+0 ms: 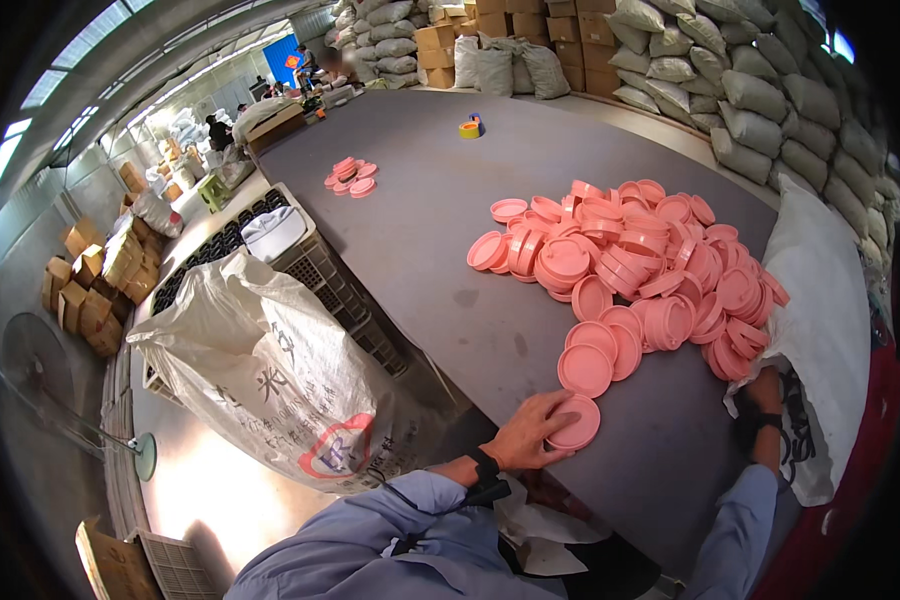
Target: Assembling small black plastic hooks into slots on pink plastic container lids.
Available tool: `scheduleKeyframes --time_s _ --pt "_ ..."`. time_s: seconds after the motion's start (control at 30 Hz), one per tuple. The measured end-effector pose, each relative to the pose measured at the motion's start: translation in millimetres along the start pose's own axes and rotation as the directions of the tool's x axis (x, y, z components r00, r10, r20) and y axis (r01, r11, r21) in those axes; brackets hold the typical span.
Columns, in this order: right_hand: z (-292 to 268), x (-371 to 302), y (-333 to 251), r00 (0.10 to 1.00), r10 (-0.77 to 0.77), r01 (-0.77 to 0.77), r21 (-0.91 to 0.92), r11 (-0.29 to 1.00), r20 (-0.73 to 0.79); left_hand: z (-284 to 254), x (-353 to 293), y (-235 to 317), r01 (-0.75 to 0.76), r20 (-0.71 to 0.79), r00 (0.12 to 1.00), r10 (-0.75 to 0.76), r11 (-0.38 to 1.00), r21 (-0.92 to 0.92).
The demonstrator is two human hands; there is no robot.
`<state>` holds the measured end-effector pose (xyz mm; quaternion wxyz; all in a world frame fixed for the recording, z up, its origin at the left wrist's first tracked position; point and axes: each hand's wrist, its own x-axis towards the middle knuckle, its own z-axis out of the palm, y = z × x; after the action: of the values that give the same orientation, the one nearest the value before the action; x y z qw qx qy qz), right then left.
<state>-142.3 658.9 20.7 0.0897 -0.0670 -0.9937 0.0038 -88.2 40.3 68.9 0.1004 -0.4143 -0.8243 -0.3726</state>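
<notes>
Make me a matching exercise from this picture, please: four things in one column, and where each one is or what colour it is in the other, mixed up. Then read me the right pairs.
Things
1. Left hand
2. Right hand
3. Tape roll
4. Stool

Places and colours
A. Green, off to the left of the table
B. At the white sack beside the large heap of lids
C. Yellow, toward the far end of the table
D. Touching a single pink lid near the table's edge

Right pairs: 1-D, 2-B, 3-C, 4-A.
</notes>
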Motion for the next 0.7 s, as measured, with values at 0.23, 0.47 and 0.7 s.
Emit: scheduleKeyframes --time_s 0.23,0.47,0.7 --pt "-61.8 -104.0 -43.7 0.97 0.147 -0.078 0.327 0.942 -0.193 10.3 7.8 0.0 -0.074 -0.047 0.996 0.072 0.997 -0.037" --pt "-81.6 -172.8 -114.8 0.981 0.092 -0.061 0.181 0.982 -0.171 16.3 -1.7 -10.6 -0.113 -0.16 0.983 0.09 0.984 -0.139" --pt "-84.8 -199.0 -122.4 0.973 0.082 -0.029 0.239 0.971 -0.217 16.6 -2.9 -5.9 0.15 -0.166 0.96 -0.225 0.915 -0.374"
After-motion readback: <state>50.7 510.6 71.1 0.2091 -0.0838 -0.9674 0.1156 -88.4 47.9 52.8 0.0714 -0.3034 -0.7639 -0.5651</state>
